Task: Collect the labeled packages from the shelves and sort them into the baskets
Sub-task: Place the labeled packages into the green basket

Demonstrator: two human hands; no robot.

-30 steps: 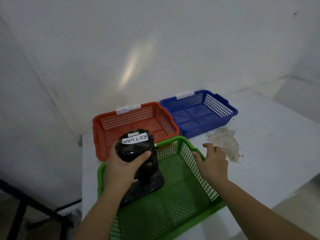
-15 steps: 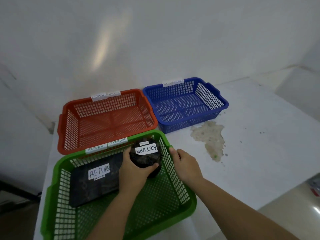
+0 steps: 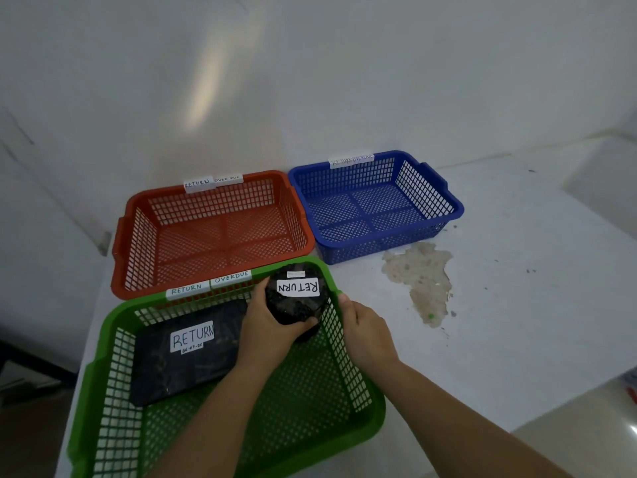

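A white table (image 3: 517,305) fills the right and middle of the frame, with one pale stain (image 3: 418,276) right of centre. Three baskets stand on it. The green basket (image 3: 365,422), largest in view, is at lower left; the red basket (image 3: 138,243) sits just behind it at centre left; the blue basket (image 3: 431,198) is beside the red one, upper right of centre. Red and blue each carry a paper tag on the far rim.

Two dark packages are in the green basket. A flat one (image 3: 179,374), labelled RETURN, lies on its floor at left. A round one (image 3: 296,301), also labelled RETURN, is in the far right corner, gripped by the left hand (image 3: 265,334) with fingers curled round it. The right hand (image 3: 368,334) rests on the green basket's right rim from outside, fingers loosely bent, holding nothing.
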